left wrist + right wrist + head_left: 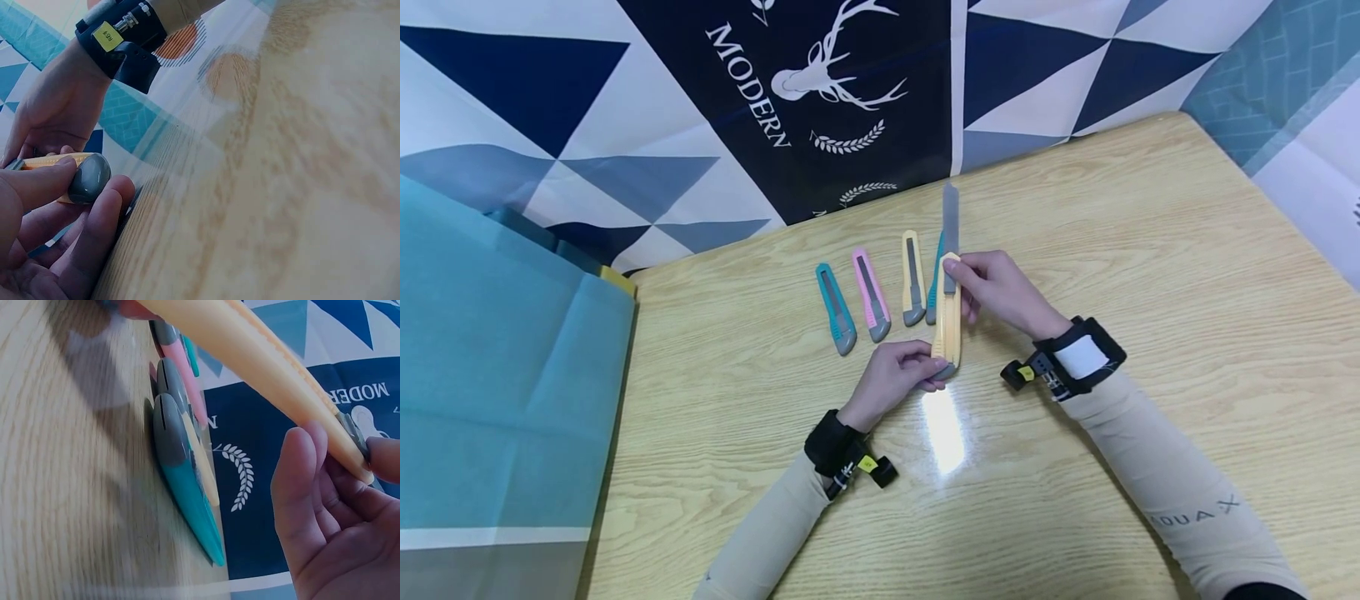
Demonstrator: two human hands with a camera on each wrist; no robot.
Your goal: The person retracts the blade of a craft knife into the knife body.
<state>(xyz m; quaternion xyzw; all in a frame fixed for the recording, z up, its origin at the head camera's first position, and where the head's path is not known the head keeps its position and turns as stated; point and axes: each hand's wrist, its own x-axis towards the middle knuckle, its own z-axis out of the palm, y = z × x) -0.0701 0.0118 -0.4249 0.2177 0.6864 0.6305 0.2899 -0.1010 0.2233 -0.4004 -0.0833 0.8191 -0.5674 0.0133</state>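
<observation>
Both hands hold one yellow utility knife [949,329] above the table, its long grey blade [951,215] extended away from the person. My left hand [892,375] pinches the grey end cap [91,179] between thumb and fingers. At the blade end, my right hand [1006,290] grips the yellow body, thumb [382,457] at the grey slider. Behind it on the table lie a teal knife [835,308], a pink knife [872,296], another yellow knife [913,277] and a second teal knife [187,484], which the held knife partly covers in the head view.
The wooden table [715,433] ends at a patterned cloth [865,100] behind the knives. A blue-green cover [497,375] stands along the left edge. Each wrist wears a black strap with a small camera [1018,374].
</observation>
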